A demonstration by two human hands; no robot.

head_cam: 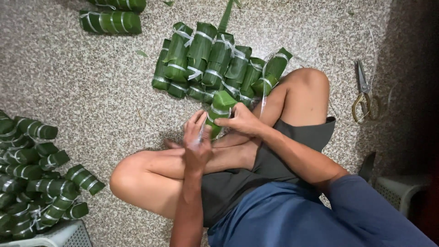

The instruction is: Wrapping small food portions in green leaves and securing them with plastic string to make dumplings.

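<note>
You are sitting cross-legged on the speckled floor point(91, 87), holding one leaf-wrapped bundle point(220, 110) over your shins. Your right hand point(241, 121) is closing around the bundle's lower half, fingers wrapped across the green leaf. Your left hand point(196, 142) is pinching shut on a thin pale strip point(264, 98) right beside the bundle's near end (the exact fingertip grip is partly hidden by the thumb). The strip is running up past your right knee in a loose loop.

The bundle is standing tilted, its far end pointing toward the pile of tied bundles point(215, 61) lying just beyond your feet; those are lying side by side, each banded with pale ties. A second, bigger heap of bundles point(36, 178) is lying at your left, near the rim of a white basket point(64, 235). Two more bundles point(112, 20) are resting at the top edge, well apart from you. A pair of scissors point(364, 93) is lying on the floor to the right of your knee, near a coil of clear strip.
</note>
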